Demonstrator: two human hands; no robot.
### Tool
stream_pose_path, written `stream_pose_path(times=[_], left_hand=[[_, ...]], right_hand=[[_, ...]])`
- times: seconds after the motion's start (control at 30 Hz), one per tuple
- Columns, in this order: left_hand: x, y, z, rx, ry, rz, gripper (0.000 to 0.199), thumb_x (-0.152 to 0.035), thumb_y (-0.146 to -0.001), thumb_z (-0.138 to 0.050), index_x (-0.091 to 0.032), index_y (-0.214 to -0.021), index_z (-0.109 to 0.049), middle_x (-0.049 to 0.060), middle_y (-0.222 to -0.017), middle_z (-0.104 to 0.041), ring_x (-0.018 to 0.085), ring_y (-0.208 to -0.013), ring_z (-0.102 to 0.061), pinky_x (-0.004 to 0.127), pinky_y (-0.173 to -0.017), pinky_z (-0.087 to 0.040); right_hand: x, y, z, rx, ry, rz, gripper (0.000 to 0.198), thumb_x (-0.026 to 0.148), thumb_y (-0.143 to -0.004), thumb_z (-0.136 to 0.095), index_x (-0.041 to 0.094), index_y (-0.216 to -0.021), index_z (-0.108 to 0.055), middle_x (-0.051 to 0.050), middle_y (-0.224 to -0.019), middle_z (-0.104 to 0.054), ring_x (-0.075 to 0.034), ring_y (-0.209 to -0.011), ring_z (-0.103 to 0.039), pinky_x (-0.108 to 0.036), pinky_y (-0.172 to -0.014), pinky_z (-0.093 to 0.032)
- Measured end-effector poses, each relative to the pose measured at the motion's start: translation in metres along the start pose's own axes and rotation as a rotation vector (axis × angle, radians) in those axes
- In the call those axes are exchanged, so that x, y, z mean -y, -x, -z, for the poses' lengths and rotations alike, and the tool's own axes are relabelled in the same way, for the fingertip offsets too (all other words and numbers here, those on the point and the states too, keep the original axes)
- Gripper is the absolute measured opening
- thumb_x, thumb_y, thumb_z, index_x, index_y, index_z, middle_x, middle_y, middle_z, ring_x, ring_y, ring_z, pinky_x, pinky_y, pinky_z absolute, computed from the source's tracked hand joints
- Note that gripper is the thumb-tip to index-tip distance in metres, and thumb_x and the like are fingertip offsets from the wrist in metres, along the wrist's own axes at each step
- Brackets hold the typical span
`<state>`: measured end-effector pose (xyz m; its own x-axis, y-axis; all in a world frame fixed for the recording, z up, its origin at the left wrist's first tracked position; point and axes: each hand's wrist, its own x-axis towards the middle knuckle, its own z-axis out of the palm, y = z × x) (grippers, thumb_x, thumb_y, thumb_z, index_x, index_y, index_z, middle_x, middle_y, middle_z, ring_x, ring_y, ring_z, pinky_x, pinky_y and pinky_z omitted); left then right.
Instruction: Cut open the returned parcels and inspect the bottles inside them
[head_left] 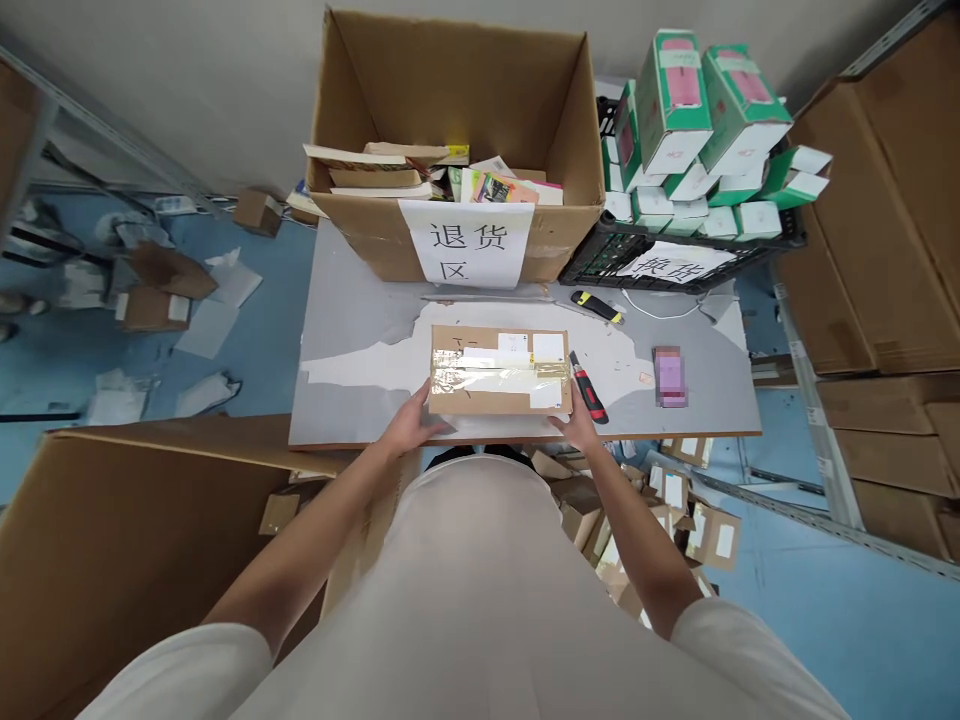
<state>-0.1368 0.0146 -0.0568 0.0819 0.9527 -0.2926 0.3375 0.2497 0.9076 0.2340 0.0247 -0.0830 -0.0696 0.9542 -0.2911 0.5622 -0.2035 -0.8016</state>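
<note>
A taped brown cardboard box (500, 395) with white labels and shiny clear tape is in front of me at the table's near edge. My left hand (409, 420) grips its left end, and my right hand (579, 420) holds the right end. Part of the fingers of each hand is hidden at the box's sides. Just right of the box lies a red and black utility knife (591, 392), close to my right hand. Farther back rests a yellow and black utility knife (598, 306).
A large open carton (352, 225) of books stands at the table's back. Beside it, a black crate (600, 262) holds several green and white boxes (675, 110). A purple pack (670, 377) lies on the grey table (720, 400). A big carton (135, 520) stands at lower left.
</note>
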Motion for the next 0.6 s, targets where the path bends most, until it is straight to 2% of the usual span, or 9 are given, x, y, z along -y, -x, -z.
stream_pose_path(times=[0.1,0.2,0.3,0.43,0.5,0.6], left_hand=[[0.012,-0.006,-0.008,0.014,0.028,0.037,0.048,-0.04,-0.061,-0.078,-0.021,-0.104,-0.068,0.011,-0.108,-0.07,0.035,-0.112,-0.061,0.053,-0.102,-0.043],[0.018,-0.008,-0.017,0.002,0.038,0.036,0.037,-0.044,-0.068,-0.072,-0.021,-0.096,-0.069,0.009,-0.099,-0.072,0.034,-0.108,-0.063,0.05,-0.099,-0.047],[0.017,-0.003,-0.017,0.006,-0.008,-0.001,0.038,-0.046,-0.072,-0.067,-0.02,-0.1,-0.068,0.009,-0.099,-0.072,0.032,-0.104,-0.064,0.046,-0.095,-0.049],[0.001,0.008,-0.004,0.062,-0.175,-0.059,0.042,-0.05,-0.079,-0.058,-0.021,-0.107,-0.068,0.008,-0.104,-0.072,0.029,-0.094,-0.067,0.04,-0.086,-0.051],[-0.011,0.014,0.002,0.06,-0.262,-0.05,0.042,-0.053,-0.083,-0.053,-0.021,-0.106,-0.068,0.008,-0.095,-0.073,0.027,-0.084,-0.068,0.036,-0.079,-0.051],[-0.032,0.016,0.003,-0.043,-0.394,0.02,0.048,-0.057,-0.088,-0.042,-0.021,-0.09,-0.072,0.008,-0.074,-0.071,0.027,-0.074,-0.067,0.034,-0.07,-0.047]], right_hand=[[-0.001,-0.006,-0.014,-0.025,-0.088,-0.099,0.055,0.039,-0.073,-0.065,0.018,-0.123,-0.057,-0.014,-0.113,-0.069,-0.025,-0.104,-0.065,-0.045,-0.091,-0.051],[0.003,-0.006,-0.025,-0.089,-0.079,-0.13,0.042,0.041,-0.074,-0.06,0.017,-0.109,-0.063,-0.014,-0.106,-0.071,-0.028,-0.102,-0.065,-0.046,-0.088,-0.052],[0.009,-0.001,-0.025,-0.096,-0.06,-0.107,0.04,0.042,-0.074,-0.059,0.018,-0.106,-0.063,-0.013,-0.105,-0.071,-0.027,-0.104,-0.063,-0.045,-0.089,-0.051],[0.022,0.012,-0.006,-0.052,-0.013,-0.043,0.036,0.047,-0.078,-0.055,0.019,-0.1,-0.061,-0.012,-0.1,-0.069,-0.025,-0.096,-0.064,-0.043,-0.087,-0.052],[0.03,0.015,0.007,-0.042,0.046,-0.003,0.035,0.05,-0.082,-0.051,0.019,-0.095,-0.06,-0.012,-0.098,-0.066,-0.025,-0.093,-0.063,-0.043,-0.087,-0.051],[0.043,0.01,0.023,-0.042,0.222,0.037,0.04,0.054,-0.089,-0.04,0.019,-0.092,-0.059,-0.011,-0.095,-0.062,-0.025,-0.092,-0.06,-0.043,-0.086,-0.049]])
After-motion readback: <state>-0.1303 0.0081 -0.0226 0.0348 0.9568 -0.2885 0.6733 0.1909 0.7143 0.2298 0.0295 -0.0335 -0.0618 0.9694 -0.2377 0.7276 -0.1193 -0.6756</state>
